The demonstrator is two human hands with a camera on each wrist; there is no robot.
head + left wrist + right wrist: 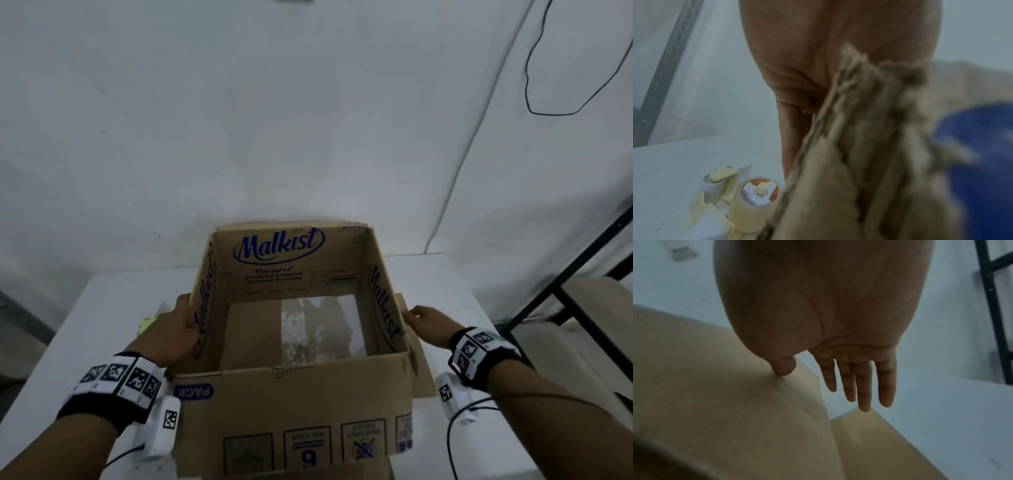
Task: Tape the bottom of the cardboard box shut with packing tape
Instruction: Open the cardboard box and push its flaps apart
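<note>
An open brown cardboard box point(301, 401) printed "Malkist" stands on the white table point(85, 325), its opening facing up. Inside, its bottom shows torn white tape remains. My left hand point(171, 329) grips the box's left wall near the rim. In the left wrist view the ragged cardboard edge point(859, 146) runs into my palm point(818, 65) and hides the fingertips. My right hand point(419, 317) is at the right wall with fingers point(863, 386) straight, only the thumb touching cardboard point(715, 386). A pale yellow tape dispenser point(756, 193) lies left of the box, mostly hidden in the head view point(147, 323).
A side flap point(423, 370) sticks out from the box's right side under my right hand. A black metal frame point(582, 308) with a wooden board stands right of the table. A black cable point(534, 68) hangs on the white wall behind.
</note>
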